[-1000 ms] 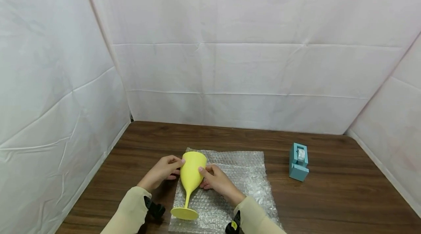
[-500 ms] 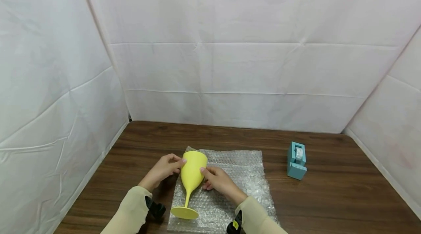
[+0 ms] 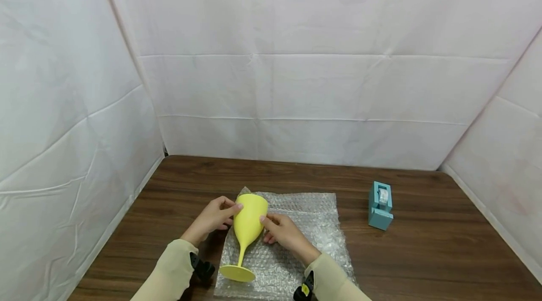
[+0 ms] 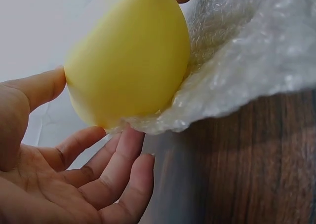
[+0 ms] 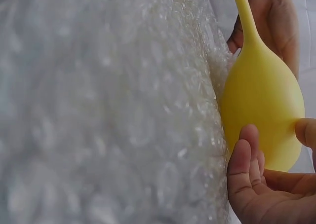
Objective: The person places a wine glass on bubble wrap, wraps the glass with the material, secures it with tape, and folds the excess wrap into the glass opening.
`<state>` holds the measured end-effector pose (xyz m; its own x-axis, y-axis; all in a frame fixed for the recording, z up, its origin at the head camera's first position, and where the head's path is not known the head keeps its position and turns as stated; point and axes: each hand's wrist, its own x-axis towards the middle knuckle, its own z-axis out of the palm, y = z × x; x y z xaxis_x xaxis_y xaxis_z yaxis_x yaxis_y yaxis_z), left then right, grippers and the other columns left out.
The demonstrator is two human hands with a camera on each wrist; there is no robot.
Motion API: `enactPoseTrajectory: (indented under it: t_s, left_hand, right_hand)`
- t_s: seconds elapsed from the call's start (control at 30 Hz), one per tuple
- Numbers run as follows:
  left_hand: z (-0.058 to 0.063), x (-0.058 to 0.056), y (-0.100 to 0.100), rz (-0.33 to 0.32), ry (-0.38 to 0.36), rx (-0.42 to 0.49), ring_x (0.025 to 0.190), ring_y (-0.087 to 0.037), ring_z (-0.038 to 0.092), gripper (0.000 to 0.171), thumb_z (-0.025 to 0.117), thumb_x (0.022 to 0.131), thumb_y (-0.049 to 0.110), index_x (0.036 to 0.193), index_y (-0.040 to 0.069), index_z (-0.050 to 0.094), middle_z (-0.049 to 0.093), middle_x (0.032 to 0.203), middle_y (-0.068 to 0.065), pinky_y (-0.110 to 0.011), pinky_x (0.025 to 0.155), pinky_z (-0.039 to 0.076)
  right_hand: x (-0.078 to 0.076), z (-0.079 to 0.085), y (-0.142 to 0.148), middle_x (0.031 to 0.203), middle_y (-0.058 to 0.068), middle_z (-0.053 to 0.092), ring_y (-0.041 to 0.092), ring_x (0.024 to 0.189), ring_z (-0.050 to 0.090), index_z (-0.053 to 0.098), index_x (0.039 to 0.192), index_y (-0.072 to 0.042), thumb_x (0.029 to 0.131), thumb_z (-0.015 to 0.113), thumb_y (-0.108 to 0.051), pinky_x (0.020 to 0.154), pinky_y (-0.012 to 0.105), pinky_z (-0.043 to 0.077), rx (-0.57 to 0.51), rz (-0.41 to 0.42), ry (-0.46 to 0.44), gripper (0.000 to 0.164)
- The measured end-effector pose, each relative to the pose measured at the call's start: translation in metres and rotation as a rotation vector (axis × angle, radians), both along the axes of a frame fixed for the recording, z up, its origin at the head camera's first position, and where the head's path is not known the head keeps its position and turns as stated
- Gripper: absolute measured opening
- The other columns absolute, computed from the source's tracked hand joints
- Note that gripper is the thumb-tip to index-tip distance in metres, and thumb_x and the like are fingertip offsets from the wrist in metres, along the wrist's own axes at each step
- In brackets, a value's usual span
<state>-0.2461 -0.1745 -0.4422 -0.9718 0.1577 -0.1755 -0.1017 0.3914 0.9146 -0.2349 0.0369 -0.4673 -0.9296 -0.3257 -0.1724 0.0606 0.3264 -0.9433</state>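
Observation:
A yellow goblet [image 3: 248, 223] lies on its side on a sheet of bubble wrap [image 3: 311, 230], its rim pointing away and its foot toward me. My left hand [image 3: 213, 218] holds the bowl from the left near the rim, thumb on top. In the left wrist view, its fingertips [image 4: 132, 132] reach the edge of the wrap under the bowl. From the right, my right hand [image 3: 285, 235] grips the bowl, with the thumb on top and the fingers bent beside the wrap. The goblet hides part of the sheet's left side.
A teal tape dispenser [image 3: 380, 206] with a roll of clear tape stands to the right on the dark wooden table [image 3: 427, 230]. White cloth walls [image 3: 313, 84] close off the back and both sides.
The goblet and both hands have shifted slightly right over the bubble wrap. The head view has turned a little, and the grip looks the same.

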Motion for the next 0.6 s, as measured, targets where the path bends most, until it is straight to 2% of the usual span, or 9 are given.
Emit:
enactPoseTrajectory:
  t_s: [0.3,0.6]
  left_hand:
    - [0.0005,-0.0013,0.0046,-0.011,0.040,-0.039,0.071,-0.017,0.061,0.051,0.061,0.082,0.048,0.107,0.004,0.054,0.057,0.097,-0.010,-0.035,0.064,0.051]
    - [0.0039,-0.0009,0.0084,-0.023,0.069,-0.034,0.072,-0.017,0.061,0.048,0.062,0.083,0.043,0.107,0.002,0.054,0.057,0.098,-0.011,-0.037,0.068,0.052]
  right_hand:
    - [0.0035,0.0004,0.0029,0.089,0.007,0.062,0.017,0.067,0.060,0.049,0.127,0.000,0.090,0.053,-0.041,0.062,0.030,0.051,0.017,-0.050,0.040,0.055]
    - [0.0054,0.0006,0.0070,0.092,0.009,0.060,0.018,0.069,0.060,0.049,0.125,0.001,0.090,0.054,-0.036,0.063,0.032,0.051,-0.015,-0.076,0.051,0.051]
